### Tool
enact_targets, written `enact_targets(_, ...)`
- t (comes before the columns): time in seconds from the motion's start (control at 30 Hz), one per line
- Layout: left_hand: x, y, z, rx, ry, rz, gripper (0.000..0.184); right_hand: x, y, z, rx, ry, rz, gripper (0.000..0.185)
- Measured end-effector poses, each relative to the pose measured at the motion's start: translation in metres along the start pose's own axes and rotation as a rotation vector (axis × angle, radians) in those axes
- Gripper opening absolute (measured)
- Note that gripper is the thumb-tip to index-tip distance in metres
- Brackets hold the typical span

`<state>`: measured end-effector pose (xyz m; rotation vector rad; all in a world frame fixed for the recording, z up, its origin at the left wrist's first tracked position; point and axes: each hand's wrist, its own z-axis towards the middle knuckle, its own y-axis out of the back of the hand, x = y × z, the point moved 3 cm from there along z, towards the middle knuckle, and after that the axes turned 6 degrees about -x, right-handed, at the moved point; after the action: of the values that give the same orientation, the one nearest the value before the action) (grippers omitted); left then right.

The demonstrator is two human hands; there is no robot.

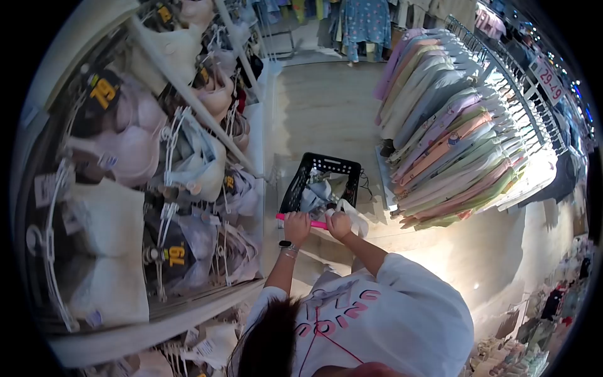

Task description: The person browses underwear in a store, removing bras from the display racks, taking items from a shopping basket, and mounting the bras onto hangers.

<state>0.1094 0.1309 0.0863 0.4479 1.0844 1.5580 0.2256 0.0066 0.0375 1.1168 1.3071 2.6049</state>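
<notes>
pale padded bras [135,135] hang at the left among black tags with yellow numerals [103,93]; at the right, pastel cloth garments [449,135] (lilac, peach and green) hang from a grey metal rail [520,97] near a white sign [546,80] lettered "29-49" in red.

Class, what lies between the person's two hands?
A short stretch of the pink handle runs between the left hand and the right hand, in the head view.

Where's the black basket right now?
Head view, near centre: the black basket is just ahead of the pink handle, between bras on the left and pastel clothes on the right.
</notes>
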Motion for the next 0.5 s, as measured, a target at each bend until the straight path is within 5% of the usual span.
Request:
enact_targets(0.33,-0.008,-0.098,0.157,-0.018,0.011,0.077,0.026,-0.109,0.021,0.148,-0.129,0.105,-0.04,0.043)
enact_targets(0.5,-0.02,-0.136,0.233,-0.055,-0.001,0.072,0.027,-0.169,0.035,0.221,0.01,-0.049,-0.005,0.046)
